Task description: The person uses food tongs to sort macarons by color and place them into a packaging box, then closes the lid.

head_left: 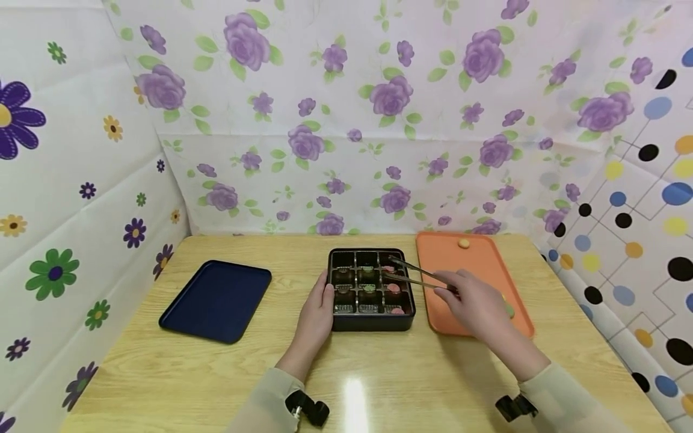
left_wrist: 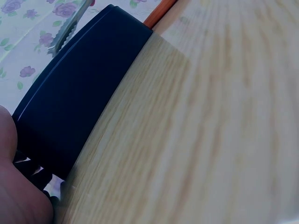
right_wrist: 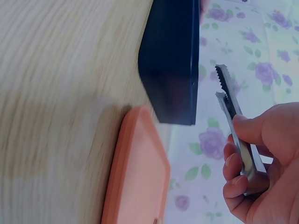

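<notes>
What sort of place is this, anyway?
Perhaps a small booth set up for tabletop work: there's a wooden table, purple-flowered sheeting hanging behind it, and dotted sheeting along the right side.

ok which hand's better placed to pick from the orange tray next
Likely the right hand: it holds the tongs and is nearer the orange tray, while the left hand holds the box.

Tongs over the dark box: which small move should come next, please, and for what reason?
I would probably bring the tongs over to the green piece on the orange tray. They seem to hold nothing, and the front middle compartment of the dark box looks without a piece, while the compartment just behind it shows a green one.
</notes>
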